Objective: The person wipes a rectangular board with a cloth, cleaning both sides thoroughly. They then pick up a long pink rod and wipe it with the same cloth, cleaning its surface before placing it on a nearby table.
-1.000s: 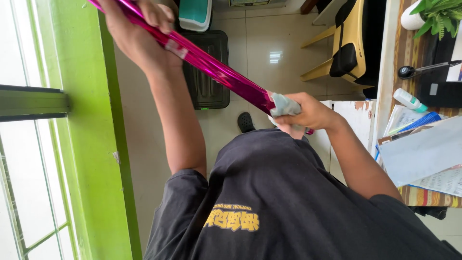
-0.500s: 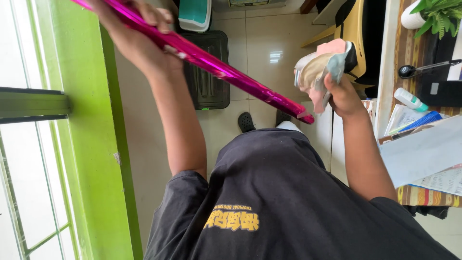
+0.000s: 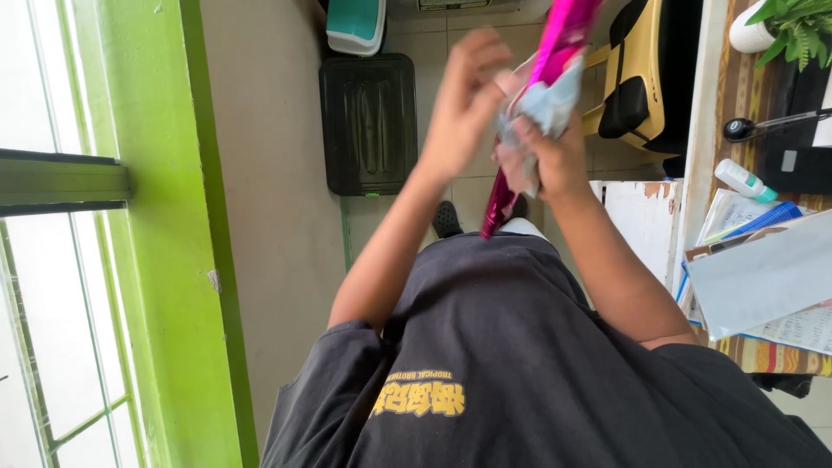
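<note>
A shiny magenta pole [image 3: 555, 61] stands nearly upright in front of my chest, its lower end near my waist. My right hand [image 3: 542, 152] grips it with a crumpled pale grey cloth [image 3: 542, 108] wrapped around the shaft. My left hand [image 3: 464, 104] is raised beside the pole, fingers spread and blurred, touching the cloth's upper edge. I look down over my dark grey shirt [image 3: 520, 373] to the tiled floor.
A green window frame [image 3: 156, 243] runs along the left. A black plastic crate [image 3: 373, 121] and a teal bin [image 3: 355, 22] sit on the floor ahead. A yellow chair [image 3: 637, 78] and a cluttered desk [image 3: 763, 260] with papers, a bottle and a potted plant stand at the right.
The pole swung from a long diagonal across me to nearly upright. My left hand let go of its far end and came to the cloth. My right hand brought the cloth back onto the shaft.
</note>
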